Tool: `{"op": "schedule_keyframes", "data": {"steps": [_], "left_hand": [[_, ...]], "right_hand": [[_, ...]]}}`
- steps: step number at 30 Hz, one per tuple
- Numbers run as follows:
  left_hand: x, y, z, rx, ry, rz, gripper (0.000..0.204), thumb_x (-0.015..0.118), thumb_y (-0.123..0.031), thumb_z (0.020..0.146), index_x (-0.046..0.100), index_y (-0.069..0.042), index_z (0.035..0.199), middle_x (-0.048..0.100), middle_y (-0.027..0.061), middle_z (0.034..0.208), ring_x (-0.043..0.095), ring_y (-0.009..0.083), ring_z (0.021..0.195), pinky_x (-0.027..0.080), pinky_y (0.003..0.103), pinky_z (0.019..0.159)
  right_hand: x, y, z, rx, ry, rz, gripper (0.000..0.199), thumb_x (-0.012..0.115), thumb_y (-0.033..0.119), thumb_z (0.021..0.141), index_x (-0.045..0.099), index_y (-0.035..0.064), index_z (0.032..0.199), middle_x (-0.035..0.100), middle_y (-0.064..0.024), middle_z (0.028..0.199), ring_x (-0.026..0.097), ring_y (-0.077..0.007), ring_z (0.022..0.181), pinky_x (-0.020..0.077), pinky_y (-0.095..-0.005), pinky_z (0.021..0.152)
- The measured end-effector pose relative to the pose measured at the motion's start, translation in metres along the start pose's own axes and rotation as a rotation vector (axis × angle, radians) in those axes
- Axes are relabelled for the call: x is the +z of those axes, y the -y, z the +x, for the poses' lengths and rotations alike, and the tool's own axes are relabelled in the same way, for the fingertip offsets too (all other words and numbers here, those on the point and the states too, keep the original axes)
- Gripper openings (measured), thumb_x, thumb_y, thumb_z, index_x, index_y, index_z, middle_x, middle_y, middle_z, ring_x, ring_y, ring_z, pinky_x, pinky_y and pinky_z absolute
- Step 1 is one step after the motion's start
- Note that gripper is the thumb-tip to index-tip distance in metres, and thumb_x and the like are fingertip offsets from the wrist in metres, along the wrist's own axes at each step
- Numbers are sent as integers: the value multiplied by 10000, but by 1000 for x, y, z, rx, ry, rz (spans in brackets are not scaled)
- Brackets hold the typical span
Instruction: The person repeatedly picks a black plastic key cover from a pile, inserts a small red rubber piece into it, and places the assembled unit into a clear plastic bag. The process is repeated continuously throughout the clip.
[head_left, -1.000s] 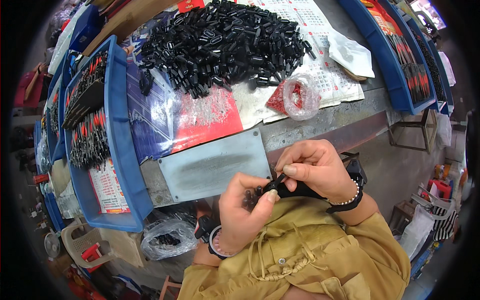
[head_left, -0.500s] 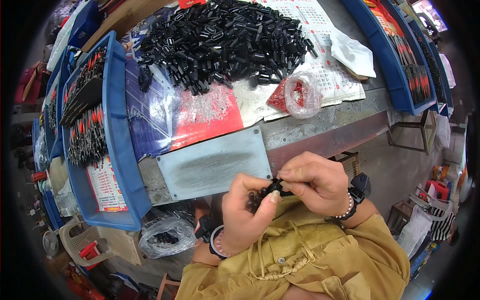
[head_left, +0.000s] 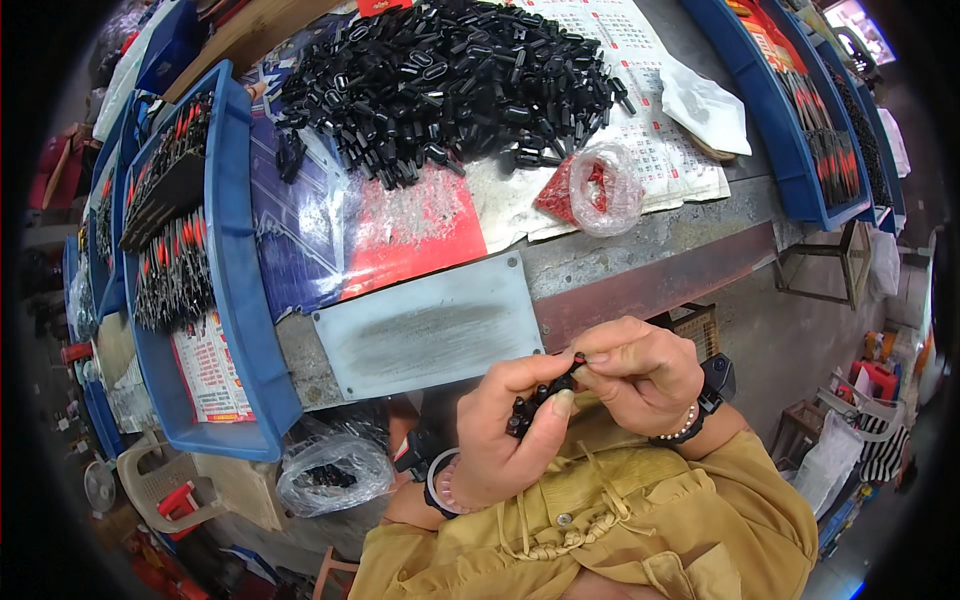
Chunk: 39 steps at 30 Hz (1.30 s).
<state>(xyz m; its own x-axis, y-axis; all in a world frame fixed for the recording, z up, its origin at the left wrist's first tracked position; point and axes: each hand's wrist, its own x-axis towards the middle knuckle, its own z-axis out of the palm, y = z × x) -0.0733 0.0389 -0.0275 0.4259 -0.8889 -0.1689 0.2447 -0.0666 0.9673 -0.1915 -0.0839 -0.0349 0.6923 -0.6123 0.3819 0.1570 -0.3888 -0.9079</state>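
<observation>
In front of my lap, my left hand [head_left: 500, 435] is closed round several small black plastic parts [head_left: 520, 408], which stick out between thumb and forefinger. My right hand [head_left: 645, 378] meets it, thumb and forefinger pinched on the end of one small black part [head_left: 579, 360] with a reddish spot at its tip. The fingertips hide much of that part. Just beyond my hands, at the table's edge, lies a pale blue plate [head_left: 430, 330] with a dark smudged middle. A large heap of black plastic parts [head_left: 450, 85] covers the paper farther back.
A clear plastic bag with red pieces [head_left: 595, 190] sits right of the heap. Blue trays [head_left: 235, 300] of black-and-red items stand at left, and another blue tray [head_left: 790, 150] at right. A white paper [head_left: 705, 110] lies near it. Below the table hangs a plastic bag [head_left: 335, 475].
Both hands have shifted slightly to the right, still together. A reddish tip now shows at the right fingertips, and the black parts sit at a different angle in my left hand.
</observation>
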Motion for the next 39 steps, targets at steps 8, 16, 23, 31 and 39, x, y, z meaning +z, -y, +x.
{"op": "schedule_keyframes", "data": {"steps": [8, 16, 23, 31, 39], "left_hand": [[1, 8, 0, 22, -63, 19, 209, 597, -23, 871, 537, 34, 1063, 572, -8, 654, 498, 36, 553, 390, 189, 507], [2, 1, 3, -28, -57, -219, 258, 547, -49, 917, 465, 31, 1148, 613, 56, 787, 529, 51, 608, 421, 181, 547], [-4, 5, 6, -8, 0, -159, 304, 542, -64, 927, 428, 36, 1190, 613, 63, 811, 531, 52, 627, 424, 180, 559], [-5, 10, 8, -45, -34, -232, 212, 553, -52, 918, 438, 8, 1087, 605, 67, 802, 523, 56, 614, 424, 187, 547], [-7, 8, 9, -96, -12, -437, 210, 528, -31, 916, 414, -12, 1091, 584, 119, 879, 554, 98, 668, 456, 204, 537]], "right_hand": [[7, -6, 2, -45, 10, -9, 169, 698, -66, 758, 591, -2, 872, 656, -130, 868, 670, -238, 717, 521, -292, 578], [5, -3, 6, 3, -20, 41, 159, 644, -78, 780, 617, -33, 931, 651, -129, 886, 633, -229, 744, 507, -299, 660], [7, -1, 9, -4, -30, -42, 149, 648, -86, 765, 634, -36, 904, 648, -127, 884, 632, -226, 738, 503, -291, 642], [7, -3, 13, -9, 58, -33, 145, 660, -97, 730, 639, -28, 855, 634, -127, 825, 626, -245, 707, 494, -288, 612], [11, 2, 10, 520, -74, 647, 154, 567, 16, 917, 571, -33, 1063, 621, -83, 926, 606, -115, 778, 498, -234, 697]]}}
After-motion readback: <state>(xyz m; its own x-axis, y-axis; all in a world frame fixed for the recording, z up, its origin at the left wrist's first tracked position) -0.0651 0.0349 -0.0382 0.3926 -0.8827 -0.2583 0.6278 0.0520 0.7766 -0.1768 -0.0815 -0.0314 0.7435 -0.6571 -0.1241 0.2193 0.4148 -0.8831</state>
